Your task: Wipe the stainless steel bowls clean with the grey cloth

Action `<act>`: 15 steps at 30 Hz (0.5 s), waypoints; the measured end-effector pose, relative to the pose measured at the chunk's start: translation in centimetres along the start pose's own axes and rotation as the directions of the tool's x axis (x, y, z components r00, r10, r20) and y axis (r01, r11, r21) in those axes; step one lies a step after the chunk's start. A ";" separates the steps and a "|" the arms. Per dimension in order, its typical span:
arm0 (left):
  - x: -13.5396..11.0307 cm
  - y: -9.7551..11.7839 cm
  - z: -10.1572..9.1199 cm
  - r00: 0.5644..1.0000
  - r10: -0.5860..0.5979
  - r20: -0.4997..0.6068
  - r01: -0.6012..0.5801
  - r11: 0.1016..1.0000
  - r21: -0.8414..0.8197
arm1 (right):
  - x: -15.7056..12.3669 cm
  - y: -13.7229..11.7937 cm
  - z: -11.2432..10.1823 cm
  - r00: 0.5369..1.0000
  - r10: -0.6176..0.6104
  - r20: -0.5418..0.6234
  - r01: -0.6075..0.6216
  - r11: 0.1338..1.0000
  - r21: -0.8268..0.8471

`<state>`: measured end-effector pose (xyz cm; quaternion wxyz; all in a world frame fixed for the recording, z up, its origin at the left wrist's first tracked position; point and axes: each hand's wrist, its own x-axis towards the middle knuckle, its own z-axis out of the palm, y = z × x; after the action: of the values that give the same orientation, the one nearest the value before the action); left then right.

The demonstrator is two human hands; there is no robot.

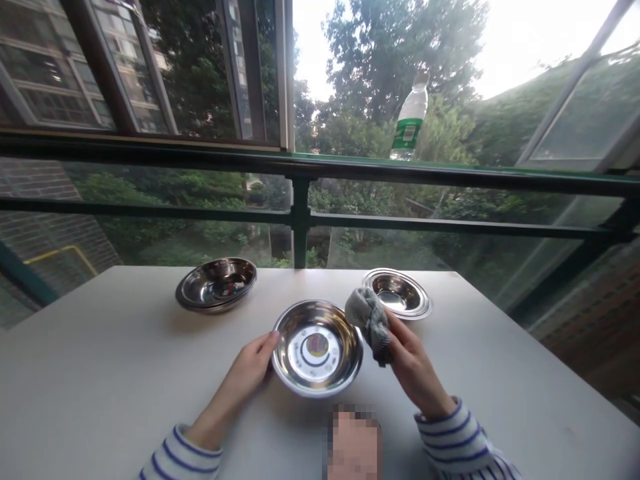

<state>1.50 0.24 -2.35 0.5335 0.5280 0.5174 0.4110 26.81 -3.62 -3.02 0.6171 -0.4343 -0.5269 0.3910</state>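
Observation:
A shiny metal bowl (295, 363) with a round label on its inner bottom is tilted toward me above the white table. My left hand (256, 360) grips its left rim, thumb on the edge and the other fingers hidden behind. A bunched grey cloth (367, 317) is pinched in my right hand (413, 363), close to the bowl's upper right rim; whether the cloth touches the rim I cannot tell. Behind the cloth stands another metal bowl (405, 303) with a wide rim, apparently stacked. At the back left lie metal bowls (215, 287), one seemingly nested in another.
The white table (125, 373) reaches to a dark green railing (450, 177) with glass panels. A clear plastic bottle (410, 123) with a green label stands on the ledge behind the railing. A blurred, pixelated patch covers the bottom centre.

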 end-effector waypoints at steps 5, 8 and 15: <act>-0.4 -0.3 0.6 0.999 0.006 -0.033 -0.009 0.996 -0.092 | -0.9 0.1 -0.1 0.998 -0.037 0.041 0.045 0.972 -0.230; -0.7 -1.0 1.2 0.999 0.010 -0.054 -0.022 0.974 -0.225 | -1.5 0.3 0.1 0.987 -0.109 0.118 0.146 0.915 -0.377; -1.3 -2.1 2.4 0.992 0.060 -0.114 -0.107 0.877 -0.469 | -2.5 0.1 1.0 0.813 -0.301 0.499 0.583 0.415 -0.698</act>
<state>3.52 -1.60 -4.45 0.6026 0.3829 0.4030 0.5726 25.44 -5.82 -3.85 0.3320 -0.4504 -0.8284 -0.0238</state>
